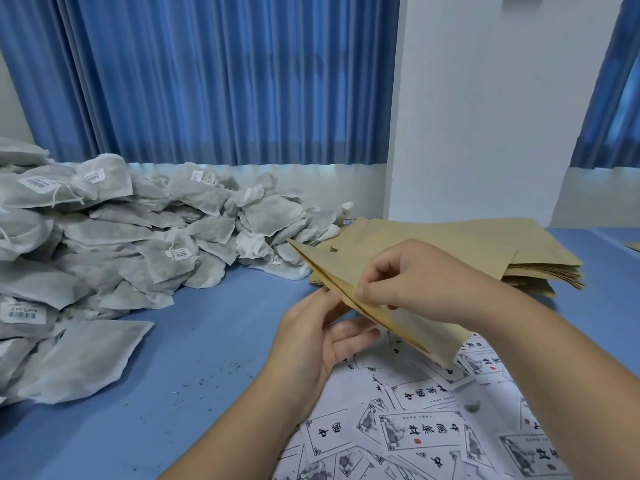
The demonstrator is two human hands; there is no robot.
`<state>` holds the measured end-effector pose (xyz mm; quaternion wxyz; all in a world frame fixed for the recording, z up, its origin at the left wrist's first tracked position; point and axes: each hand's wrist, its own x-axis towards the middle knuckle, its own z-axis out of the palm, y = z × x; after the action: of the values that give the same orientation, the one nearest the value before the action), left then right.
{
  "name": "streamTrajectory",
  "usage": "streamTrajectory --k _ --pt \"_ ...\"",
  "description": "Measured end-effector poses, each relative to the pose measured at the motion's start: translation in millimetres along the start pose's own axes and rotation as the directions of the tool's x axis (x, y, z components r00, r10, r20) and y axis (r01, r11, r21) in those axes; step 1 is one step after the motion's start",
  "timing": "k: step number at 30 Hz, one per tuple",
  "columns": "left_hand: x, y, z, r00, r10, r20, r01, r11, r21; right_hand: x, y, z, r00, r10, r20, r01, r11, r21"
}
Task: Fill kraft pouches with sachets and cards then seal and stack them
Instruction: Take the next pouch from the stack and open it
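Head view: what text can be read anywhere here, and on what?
"中國茶村", likely; only "中" and "村" are sure: on the printed cards.
Too small to read: barcode labels on the sachets.
No print visible: kraft pouch, pouch stack.

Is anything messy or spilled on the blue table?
Yes. Small dark crumbs are scattered over the blue table, maybe leaked from the sachets. The printed cards lie strewn at all angles, overlapping. The held pouch looks fine.
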<state>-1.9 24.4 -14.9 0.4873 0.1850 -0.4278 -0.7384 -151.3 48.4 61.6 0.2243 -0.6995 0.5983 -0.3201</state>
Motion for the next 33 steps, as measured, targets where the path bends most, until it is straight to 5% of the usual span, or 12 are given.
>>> streamTrajectory --k 7,18,33 --pt "-5 6 3 0.999 0.027 -0.046 -0.023 0.997 0.080 -3 -12 11 0.986 -0.136 -0.101 0.104 0.956 -0.275" --pt "-3 8 -1 0.991 0.036 -0.127 -0.005 0.971 0.239 -6 -14 17 0.978 -0.184 -0.102 0.136 0.922 -0.362" --pt "-5 8 1 0.979 0.058 -0.194 -0.033 0.991 0.129 -3 -13 21 0.990 -0.135 -0.045 0.105 0.910 -0.401"
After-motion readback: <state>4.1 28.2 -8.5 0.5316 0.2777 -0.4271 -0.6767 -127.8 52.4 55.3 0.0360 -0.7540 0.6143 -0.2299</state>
